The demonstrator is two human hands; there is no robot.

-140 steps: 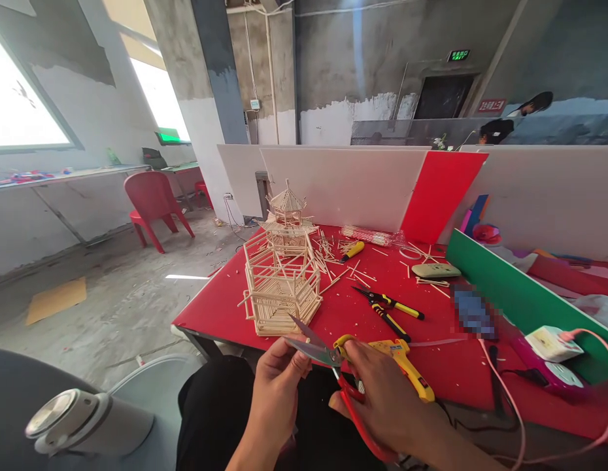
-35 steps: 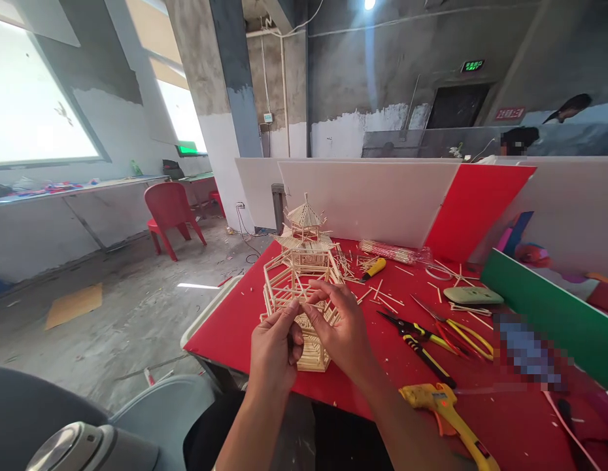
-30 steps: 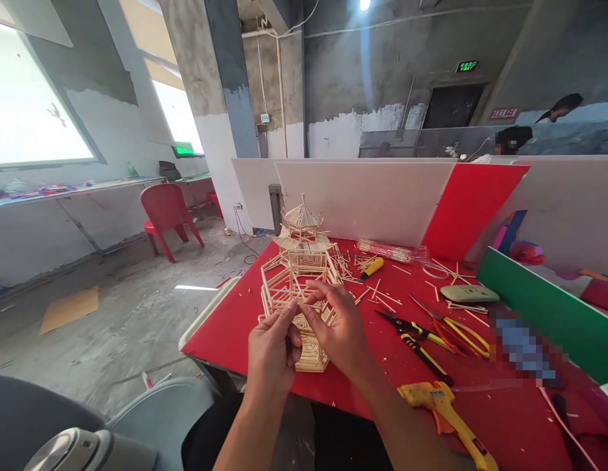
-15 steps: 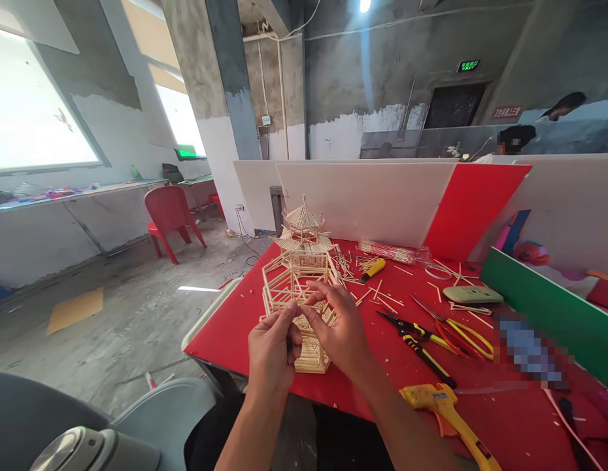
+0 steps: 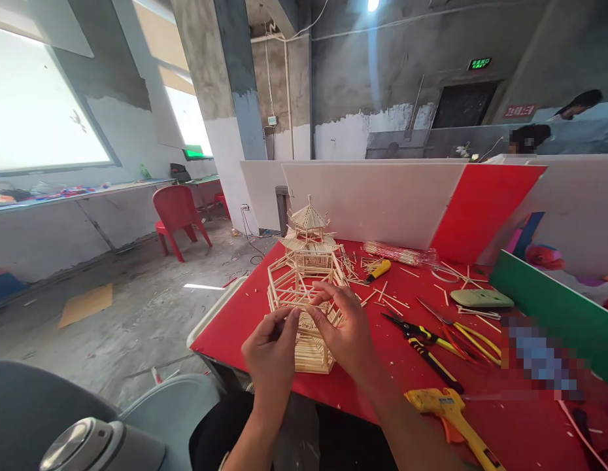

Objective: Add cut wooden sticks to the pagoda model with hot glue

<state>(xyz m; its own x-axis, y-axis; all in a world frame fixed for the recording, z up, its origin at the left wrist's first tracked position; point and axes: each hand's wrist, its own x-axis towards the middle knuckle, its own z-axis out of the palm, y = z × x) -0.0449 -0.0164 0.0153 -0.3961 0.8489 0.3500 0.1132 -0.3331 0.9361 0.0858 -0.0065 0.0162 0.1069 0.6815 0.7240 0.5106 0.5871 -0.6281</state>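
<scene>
Scissors (image 5: 451, 323): in the right hand (image 5: 348, 330) some seconds ago, now lying on the red table (image 5: 230, 327), just right of the black-and-yellow pliers (image 5: 412, 330).
Left hand (image 5: 272, 353): raised before the stick frame (image 5: 314, 360), thumb and index drawn together; cannot tell whether they pinch a thin piece.
Right hand: close opposite, thumb toward the left fingertips, other fingers curved; its grasp is also unclear.
Stick frame: upright near the table's front edge, partly hidden by the hands, open top facing up.
Tower (image 5: 308, 245): behind the frame, long axis vertical, peak upward.
Room: red tabletop shows left of the frame; pliers and glue gun (image 5: 446, 405) bound the right, green board (image 5: 554, 301) farther over.
</scene>
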